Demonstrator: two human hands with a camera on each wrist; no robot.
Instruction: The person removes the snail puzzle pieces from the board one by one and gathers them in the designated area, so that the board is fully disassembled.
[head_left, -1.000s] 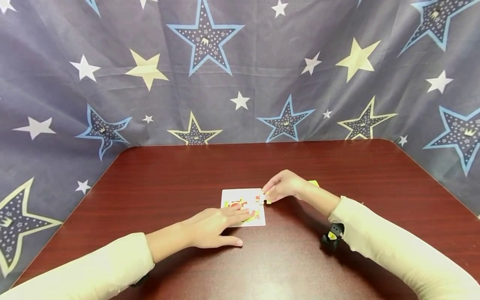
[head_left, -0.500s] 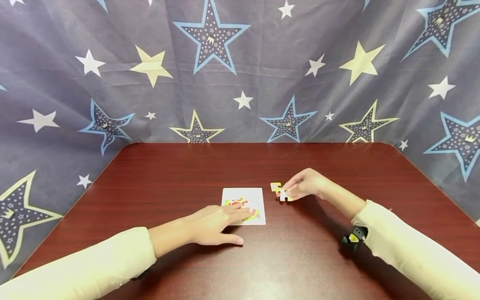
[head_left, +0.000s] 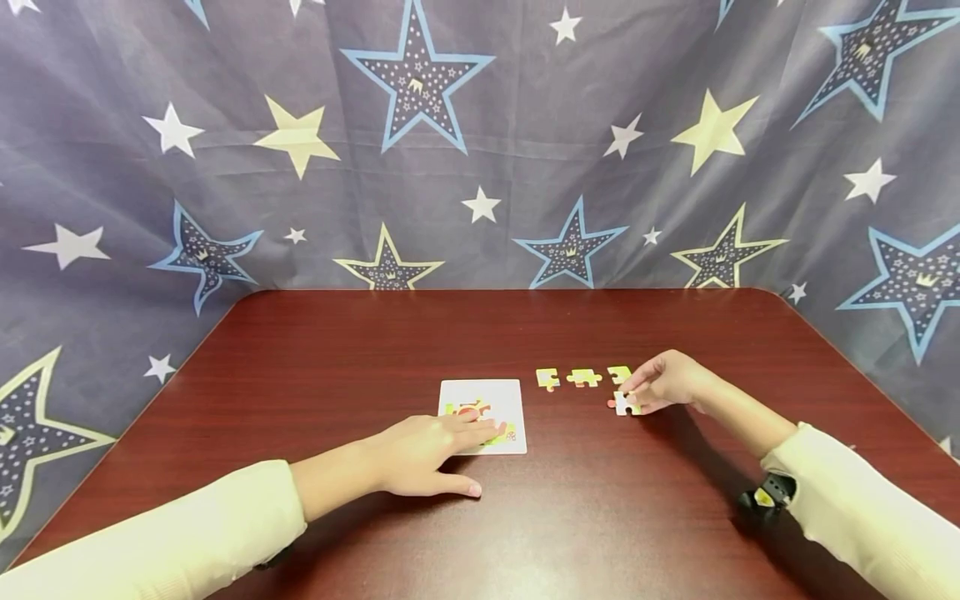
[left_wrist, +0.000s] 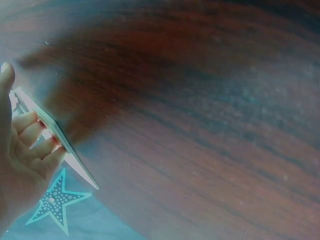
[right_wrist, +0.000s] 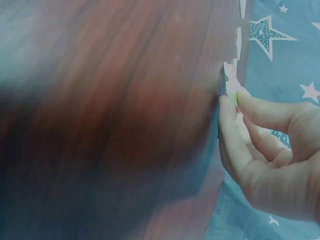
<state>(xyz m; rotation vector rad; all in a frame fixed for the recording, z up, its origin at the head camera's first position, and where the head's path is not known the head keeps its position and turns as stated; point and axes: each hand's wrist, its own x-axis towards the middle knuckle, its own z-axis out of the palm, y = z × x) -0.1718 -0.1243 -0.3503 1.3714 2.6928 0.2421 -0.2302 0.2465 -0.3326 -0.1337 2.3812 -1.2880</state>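
My left hand (head_left: pixel 423 454) lies with straight fingers across a white square puzzle board (head_left: pixel 498 396), covering part of its printed picture. In the left wrist view those fingers rest on the board (left_wrist: pixel 55 127) near its edge. To the right, my right hand (head_left: pixel 667 383) pinches a white puzzle piece (head_left: pixel 624 404) with a red knob between thumb and fingers. The right wrist view shows the same piece (right_wrist: pixel 230 80) edge-on at the fingertips. Just behind it lies a yellow-green puzzle piece (head_left: pixel 618 374). Two more pieces, a left one (head_left: pixel 547 377) and a middle one (head_left: pixel 583 377), continue that row.
The dark red wooden table (head_left: pixel 420 333) reaches back to a grey curtain (head_left: pixel 480 158) printed with stars. A black wrist strap (head_left: pixel 776 487) with its camera sits at the right sleeve.
My right hand has moved rightward from the board with the white puzzle piece pinched in it, uncovering the row of pieces. The left hand stays on the board.
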